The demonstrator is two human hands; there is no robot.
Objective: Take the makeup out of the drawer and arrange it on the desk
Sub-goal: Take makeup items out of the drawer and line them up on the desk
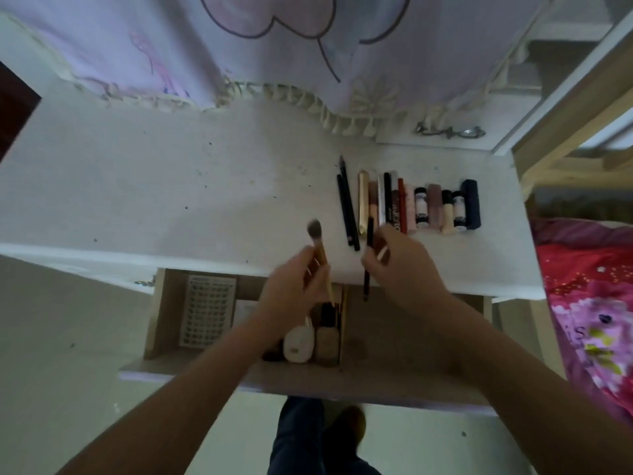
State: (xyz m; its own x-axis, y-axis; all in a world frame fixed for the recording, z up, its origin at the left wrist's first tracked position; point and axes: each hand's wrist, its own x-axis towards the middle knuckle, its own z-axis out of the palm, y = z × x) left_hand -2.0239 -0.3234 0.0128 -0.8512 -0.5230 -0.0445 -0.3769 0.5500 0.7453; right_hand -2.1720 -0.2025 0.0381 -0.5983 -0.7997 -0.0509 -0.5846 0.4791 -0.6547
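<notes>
Left hand (pixel 291 289) grips a gold-handled, grey-bristled makeup brush (pixel 318 246) above the open wooden drawer (pixel 394 337). Right hand (pixel 400 265) pinches a thin black pencil (pixel 368 258) at the white desk (pixel 171 193) edge. Just beyond it lies a row of tubes and small bottles (pixel 421 207).

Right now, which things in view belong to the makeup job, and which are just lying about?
Job:
- left hand gripping a makeup brush
- right hand holding a black pencil
- row of makeup on the desk
- open drawer with bottles

Lying about:
- glasses
- curtain
- pink bedding
</notes>
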